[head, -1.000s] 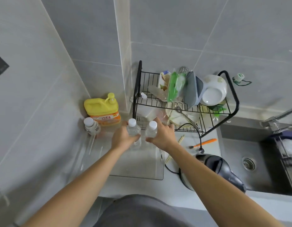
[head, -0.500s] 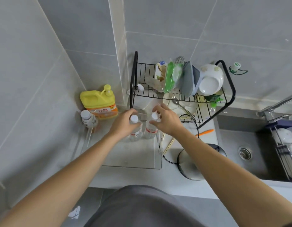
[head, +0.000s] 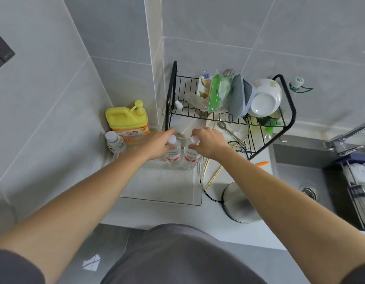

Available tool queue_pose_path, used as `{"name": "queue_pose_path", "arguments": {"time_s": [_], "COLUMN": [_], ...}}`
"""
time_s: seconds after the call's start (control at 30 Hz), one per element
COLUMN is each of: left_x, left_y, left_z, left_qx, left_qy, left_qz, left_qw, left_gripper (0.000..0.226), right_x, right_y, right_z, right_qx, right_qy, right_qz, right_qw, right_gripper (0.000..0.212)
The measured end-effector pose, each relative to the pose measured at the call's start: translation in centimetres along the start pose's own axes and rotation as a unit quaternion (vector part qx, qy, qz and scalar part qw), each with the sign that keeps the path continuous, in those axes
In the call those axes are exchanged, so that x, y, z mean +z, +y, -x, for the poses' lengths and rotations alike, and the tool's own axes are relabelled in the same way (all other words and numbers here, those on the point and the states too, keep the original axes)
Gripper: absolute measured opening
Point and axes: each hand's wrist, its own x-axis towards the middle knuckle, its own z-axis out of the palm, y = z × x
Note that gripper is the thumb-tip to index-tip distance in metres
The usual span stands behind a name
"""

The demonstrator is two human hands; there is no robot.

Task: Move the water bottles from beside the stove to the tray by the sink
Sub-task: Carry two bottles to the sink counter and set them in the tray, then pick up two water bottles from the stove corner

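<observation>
Vs half second ago: both bottles now lower, standing upright side by side at far end of clear tray (head: 157, 193), touching each other. Left hand (head: 157, 145) fingers curled round neck of left bottle (head: 173, 154); right hand (head: 208, 143) fingers pinch right bottle (head: 190, 156) near white cap. Bottle bases blurred through tray wall, contact with tray floor hard to tell. Clear plastic, red-banded labels. Black wire rack (head: 235, 117) behind; table pale grey.
</observation>
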Motion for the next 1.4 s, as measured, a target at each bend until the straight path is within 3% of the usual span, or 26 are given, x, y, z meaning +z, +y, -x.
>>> {"name": "queue_pose_path", "arguments": {"time_s": [0.17, 0.4, 0.83, 1.13, 1.4], "left_x": [0.5, 0.8, -0.9, -3.2, -6.2], "left_y": [0.8, 0.9, 4.0, 4.8, 8.6], "left_z": [-0.6, -1.0, 2.0, 5.3, 4.6], "left_qx": [-0.002, 0.026, -0.035, -0.066, 0.041], "left_qy": [0.039, 0.017, 0.053, 0.194, 0.227], "left_qz": [0.012, 0.042, -0.019, -0.076, -0.106], "left_qw": [0.999, 0.999, 0.998, 0.976, 0.967], "left_gripper": [0.031, 0.029, 0.047, 0.058, 0.068], "right_x": [-0.4, 0.3, -0.3, -3.4, -8.1], "right_y": [0.2, 0.0, -0.7, -0.6, -0.4], "right_z": [-0.2, 0.1, 1.7, 6.0, 14.5], "right_qx": [-0.003, -0.005, 0.005, 0.015, 0.144], "right_qy": [0.007, 0.023, 0.001, 0.123, 0.222], "right_qz": [0.007, 0.009, -0.019, -0.039, -0.046], "right_qw": [1.000, 1.000, 1.000, 0.991, 0.963], "right_gripper": [0.045, 0.045, 0.046, 0.047, 0.064]}}
